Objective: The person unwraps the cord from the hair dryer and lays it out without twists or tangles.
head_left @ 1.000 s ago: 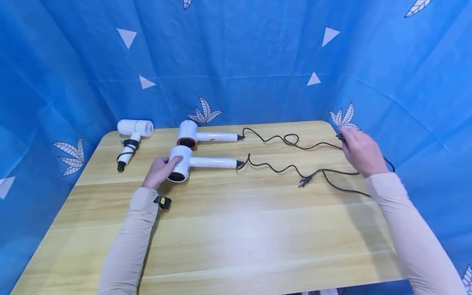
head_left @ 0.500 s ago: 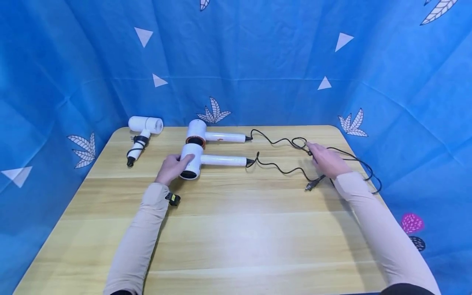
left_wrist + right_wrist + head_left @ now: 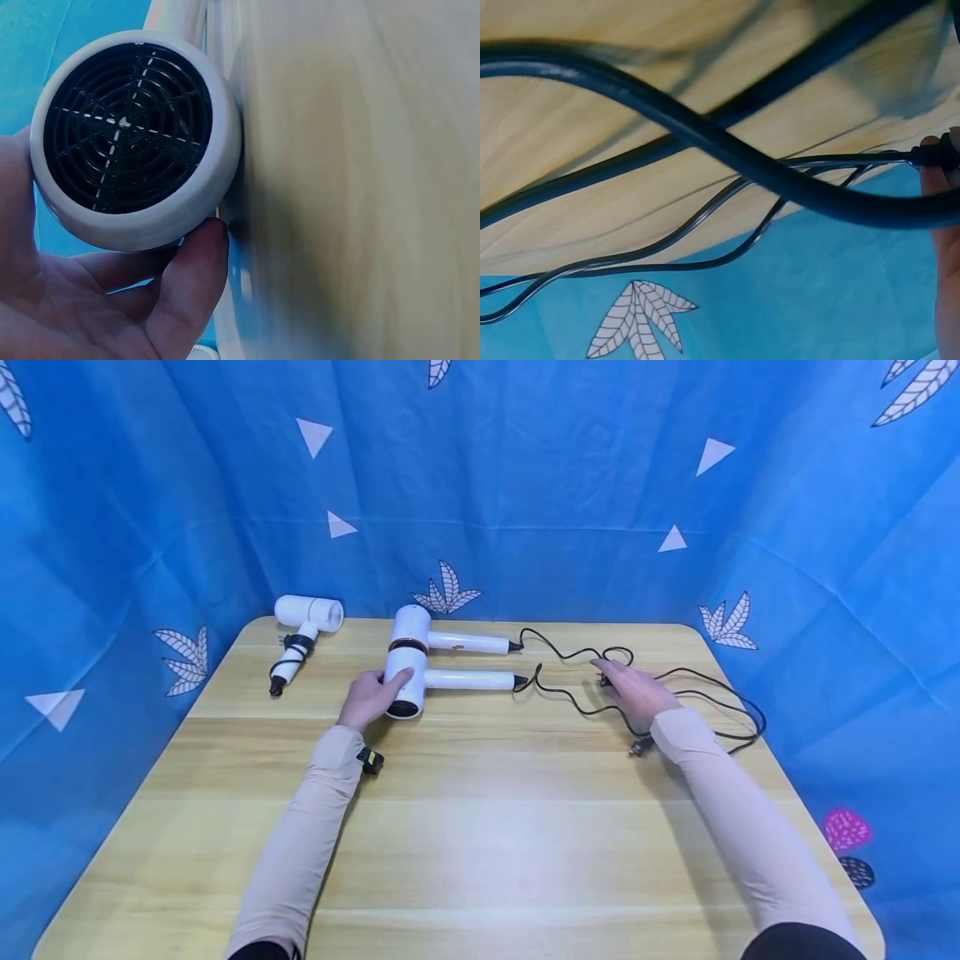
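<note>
My left hand (image 3: 369, 697) grips the head of the front white hair dryer (image 3: 465, 680), thumb on top. The left wrist view shows its round black grille (image 3: 124, 124) and the fingers around the barrel. Directly behind lies another white hair dryer (image 3: 412, 625) with a copper-coloured ring; the two heads meet or overlap in view. To the right, my right hand (image 3: 636, 689) pinches a black plug (image 3: 934, 154) at its fingertips, low over the table. A second plug (image 3: 640, 747) lies beside that hand, partly hidden. Black cords (image 3: 750, 714) loop out behind the right hand.
A third white hair dryer (image 3: 307, 612) lies at the back left, its black cord (image 3: 298, 645) wound round the handle. A blue curtain (image 3: 495, 485) surrounds the back and sides of the wooden table (image 3: 510, 827).
My right hand has moved left and down with the plug, leaving the cord looped at the right. The front hair dryer, still in my left hand, has come closer to the one behind. The view has shifted.
</note>
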Action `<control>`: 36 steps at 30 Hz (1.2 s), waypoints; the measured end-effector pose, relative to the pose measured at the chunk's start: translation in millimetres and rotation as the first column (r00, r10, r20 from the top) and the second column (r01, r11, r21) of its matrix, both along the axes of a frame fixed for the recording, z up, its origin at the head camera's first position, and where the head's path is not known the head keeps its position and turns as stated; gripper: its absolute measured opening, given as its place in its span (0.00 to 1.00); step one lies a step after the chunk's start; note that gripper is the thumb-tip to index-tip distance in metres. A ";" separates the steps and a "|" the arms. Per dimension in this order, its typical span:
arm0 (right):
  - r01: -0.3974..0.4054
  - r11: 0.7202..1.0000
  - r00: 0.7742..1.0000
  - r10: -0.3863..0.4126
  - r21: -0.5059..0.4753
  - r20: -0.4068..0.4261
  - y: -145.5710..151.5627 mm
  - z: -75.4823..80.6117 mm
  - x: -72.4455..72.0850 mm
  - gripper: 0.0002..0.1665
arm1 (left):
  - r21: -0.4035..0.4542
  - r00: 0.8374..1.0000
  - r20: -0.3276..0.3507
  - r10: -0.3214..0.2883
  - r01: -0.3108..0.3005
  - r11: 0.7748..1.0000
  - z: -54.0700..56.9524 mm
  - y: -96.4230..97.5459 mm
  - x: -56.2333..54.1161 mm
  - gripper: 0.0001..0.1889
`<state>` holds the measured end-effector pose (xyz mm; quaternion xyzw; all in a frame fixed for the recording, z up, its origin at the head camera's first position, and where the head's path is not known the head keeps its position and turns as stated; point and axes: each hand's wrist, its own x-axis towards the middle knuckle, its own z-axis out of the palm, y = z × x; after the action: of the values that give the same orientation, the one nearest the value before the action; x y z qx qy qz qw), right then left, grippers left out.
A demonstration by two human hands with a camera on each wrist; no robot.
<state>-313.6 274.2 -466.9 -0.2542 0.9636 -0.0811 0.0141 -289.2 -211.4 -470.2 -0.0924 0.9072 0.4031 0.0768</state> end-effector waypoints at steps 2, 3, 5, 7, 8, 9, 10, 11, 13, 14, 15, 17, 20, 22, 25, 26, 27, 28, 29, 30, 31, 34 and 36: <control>0.012 1.000 1.000 -0.012 -0.008 0.001 -1.2 0.4 -0.7 0.37 | -0.006 1.000 -0.008 0.001 -0.002 1.000 0.6 1.7 -1.2 0.52; 0.013 1.000 1.000 -0.013 -0.008 0.001 -1.4 0.1 -1.0 0.36 | -0.011 1.000 -0.014 0.003 -0.003 1.000 0.9 2.3 -1.6 0.52; 0.018 1.000 1.000 -0.018 -0.010 0.004 -1.4 -0.2 -0.6 0.37 | -0.018 1.000 -0.019 0.008 -0.008 1.000 1.7 3.0 -1.6 0.52; 0.024 1.000 1.000 -0.023 -0.012 0.004 -1.3 -1.5 -0.2 0.38 | -0.022 1.000 -0.027 0.011 -0.012 1.000 2.7 3.4 -1.4 0.51; 0.024 1.000 1.000 -0.024 -0.013 0.003 -1.3 -2.1 0.1 0.39 | -0.022 0.999 -0.032 0.014 -0.015 1.000 3.3 3.6 -1.3 0.51; 0.026 1.000 1.000 -0.026 -0.014 0.000 -1.2 -2.9 0.4 0.39 | -0.023 0.999 -0.037 0.015 -0.016 1.000 4.0 3.8 -1.3 0.51; 0.029 0.999 1.000 -0.029 -0.016 -0.006 -1.3 -3.5 0.7 0.40 | -0.025 0.999 -0.042 0.014 -0.015 1.000 4.6 4.1 -1.3 0.52; 0.030 0.999 0.999 -0.031 -0.020 -0.015 -1.3 -4.1 1.3 0.40 | -0.029 0.999 -0.048 0.011 -0.012 0.999 5.4 4.2 -1.2 0.52; 0.037 0.999 0.998 -0.039 -0.034 -0.046 -2.2 -4.6 2.5 0.39 | -0.027 0.998 -0.057 0.002 -0.003 1.000 7.1 4.1 -0.9 0.52; 0.042 0.998 0.997 -0.046 -0.055 -0.068 -3.2 -4.2 3.5 0.38 | -0.025 0.998 -0.061 0.000 -0.001 1.000 7.9 3.6 -0.6 0.53; 0.046 0.996 0.994 -0.053 -0.077 -0.098 -4.7 -3.6 4.3 0.36 | -0.021 0.998 -0.067 0.000 -0.001 1.000 8.7 2.9 -0.3 0.53; 0.054 0.987 0.983 -0.079 -0.149 -0.166 -10.2 -1.0 6.3 0.32 | -0.010 0.997 -0.073 0.005 -0.005 1.000 10.4 0.2 1.0 0.53; 0.047 0.945 0.963 -0.128 -0.323 -0.236 -25.8 4.6 9.9 0.26 | 0.008 0.996 -0.086 0.018 -0.017 1.000 13.5 -6.4 4.3 0.51; 0.039 0.893 0.960 -0.158 -0.448 -0.231 -41.6 9.8 13.9 0.23 | 0.032 0.995 -0.095 0.036 -0.033 0.999 15.9 -12.0 8.3 0.49; 0.055 0.768 0.984 -0.152 -0.638 -0.098 -72.8 21.7 25.4 0.20 | 0.115 0.988 -0.112 0.101 -0.089 0.989 19.5 -22.1 16.8 0.44; 0.073 0.724 0.990 -0.136 -0.686 -0.038 -85.1 26.7 30.4 0.19 | 0.141 0.984 -0.121 0.132 -0.114 0.983 20.4 -26.3 20.3 0.43; 0.092 0.679 0.993 -0.112 -0.728 0.021 -98.2 31.6 35.6 0.18 | 0.171 0.978 -0.129 0.163 -0.140 0.975 20.9 -31.1 23.5 0.42; 0.110 0.636 0.994 -0.079 -0.764 0.078 -111.9 36.6 40.5 0.18 | 0.203 0.971 -0.137 0.197 -0.167 0.965 21.8 -36.3 26.6 0.40; 0.132 0.587 0.990 -0.038 -0.799 0.136 -126.6 41.7 45.3 0.18 | 0.226 0.962 -0.148 0.231 -0.195 0.954 22.4 -42.2 29.4 0.38; 0.151 0.544 0.983 0.007 -0.825 0.185 -141.8 46.3 49.4 0.18 | 0.254 0.952 -0.152 0.266 -0.223 0.941 23.4 -48.5 32.1 0.37; 0.171 0.503 0.971 0.061 -0.847 0.232 -157.2 50.7 53.3 0.18 | 0.277 0.939 -0.164 0.302 -0.250 0.928 24.3 -55.4 34.2 0.35; 0.260 0.394 0.899 0.233 -0.881 0.370 -203.8 61.5 62.7 0.20 | 0.344 0.899 -0.185 0.398 -0.320 0.883 27.6 -77.7 37.7 0.31; 0.343 0.343 0.819 0.347 -0.874 0.457 -233.1 66.6 68.1 0.23 | 0.373 0.874 -0.194 0.445 -0.354 0.858 28.2 -92.2 38.0 0.30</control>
<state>-245.5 41.0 -400.3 -0.1788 0.6834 -0.6905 0.1553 -251.2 -303.6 -442.0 -0.2099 0.7900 0.5632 -0.1212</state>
